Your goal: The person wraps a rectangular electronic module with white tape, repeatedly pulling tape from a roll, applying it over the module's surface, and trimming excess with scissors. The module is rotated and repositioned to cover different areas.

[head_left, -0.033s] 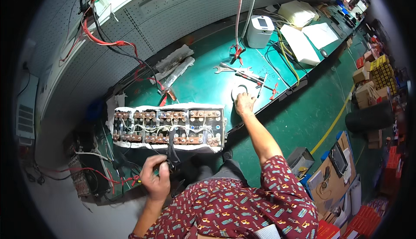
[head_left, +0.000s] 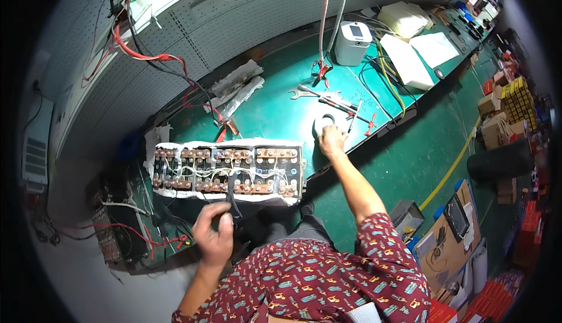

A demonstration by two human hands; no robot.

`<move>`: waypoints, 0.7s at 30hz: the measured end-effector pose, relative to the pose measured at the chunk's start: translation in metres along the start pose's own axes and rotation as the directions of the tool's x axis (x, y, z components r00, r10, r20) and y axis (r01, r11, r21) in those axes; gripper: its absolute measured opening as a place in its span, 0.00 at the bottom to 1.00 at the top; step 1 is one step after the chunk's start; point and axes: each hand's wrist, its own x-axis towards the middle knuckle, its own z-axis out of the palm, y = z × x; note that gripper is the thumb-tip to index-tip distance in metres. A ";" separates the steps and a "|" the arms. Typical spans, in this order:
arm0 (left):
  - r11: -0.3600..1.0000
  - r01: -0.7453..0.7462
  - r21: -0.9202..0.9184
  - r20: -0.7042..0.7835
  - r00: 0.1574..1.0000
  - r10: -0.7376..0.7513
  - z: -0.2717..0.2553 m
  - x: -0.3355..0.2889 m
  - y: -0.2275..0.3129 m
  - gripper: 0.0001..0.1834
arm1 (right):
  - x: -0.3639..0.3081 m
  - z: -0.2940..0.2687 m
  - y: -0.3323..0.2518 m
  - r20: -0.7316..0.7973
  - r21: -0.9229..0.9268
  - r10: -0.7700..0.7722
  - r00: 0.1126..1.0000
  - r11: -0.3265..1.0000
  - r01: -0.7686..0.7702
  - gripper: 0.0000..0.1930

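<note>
At the bench's near edge, my right hand (head_left: pixel 333 141) has its fingers closed on a white roll of tape (head_left: pixel 319 125), whose dark round opening shows above the fingertips. Left of it lies a long battery pack (head_left: pixel 250 172), wrapped in white at its sides, with rows of copper bars, bolts and thin white wires on top. My left hand (head_left: pixel 214 234) is held in front of the pack with curled fingers, close to a black cable (head_left: pixel 233 194) that hangs over the pack's near side. Whatever lies within those fingers is too dark to make out.
Behind the roll lie wrenches (head_left: pixel 316 93) and red clips (head_left: pixel 370 125). A white device (head_left: pixel 353 43) and white foam blocks (head_left: pixel 406 59) stand farther right. Red and black leads (head_left: pixel 175 59) hang at left. Boxes (head_left: pixel 518 103) and a metal bin (head_left: pixel 406 217) sit on the floor.
My left hand has shifted slightly up and to the right. More of the roll's dark opening shows above my right fingers. The battery pack stays in place.
</note>
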 end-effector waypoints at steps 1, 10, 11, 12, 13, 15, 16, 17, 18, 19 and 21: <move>1.000 0.022 -0.001 0.040 0.999 -0.022 0.010 0.009 0.007 0.10 | -0.006 -0.013 0.006 -0.037 0.167 -0.015 0.999 0.986 0.021 0.15; 0.879 0.261 -0.400 0.300 0.943 -0.144 0.109 0.071 0.044 0.23 | -0.135 -0.246 -0.012 0.203 0.955 -0.529 0.824 0.294 -0.047 0.13; 0.875 0.254 -0.413 0.294 0.946 -0.137 0.114 0.070 0.041 0.24 | -0.140 -0.257 -0.015 0.207 0.952 -0.574 0.792 0.305 -0.027 0.13; 0.868 0.261 -0.422 0.306 0.942 -0.134 0.118 0.070 0.043 0.24 | -0.143 -0.260 -0.014 0.178 0.948 -0.614 0.769 0.317 0.034 0.13; 0.862 0.267 -0.430 0.316 0.939 -0.134 0.119 0.069 0.044 0.24 | -0.146 -0.262 -0.013 0.179 0.935 -0.633 0.753 0.347 0.069 0.13; 0.954 0.069 -0.292 0.271 0.963 0.013 0.116 0.065 0.027 0.19 | -0.149 -0.264 -0.016 0.183 0.908 -0.680 0.710 0.393 0.143 0.13; 0.899 0.243 -0.365 0.308 0.942 -0.129 0.114 0.057 0.029 0.18 | -0.153 -0.264 -0.019 0.176 0.913 -0.673 0.718 0.385 0.137 0.14; 0.864 0.284 -0.415 0.297 0.940 -0.167 0.115 0.049 0.028 0.16 | -0.155 -0.266 -0.018 0.194 0.891 -0.680 0.707 0.424 0.163 0.14; 0.830 0.318 -0.457 0.279 0.938 -0.206 0.113 0.043 0.027 0.14 | -0.156 -0.268 -0.021 0.182 0.886 -0.715 0.675 0.417 0.203 0.15; 0.759 0.439 -0.481 0.310 0.895 -0.321 0.107 0.039 0.034 0.13 | -0.157 -0.271 -0.025 0.171 0.875 -0.739 0.651 0.418 0.245 0.15; 0.717 0.495 -0.491 0.364 0.864 -0.348 0.092 0.032 0.031 0.11 | -0.163 -0.275 -0.040 0.205 0.868 -0.762 0.614 0.432 0.246 0.15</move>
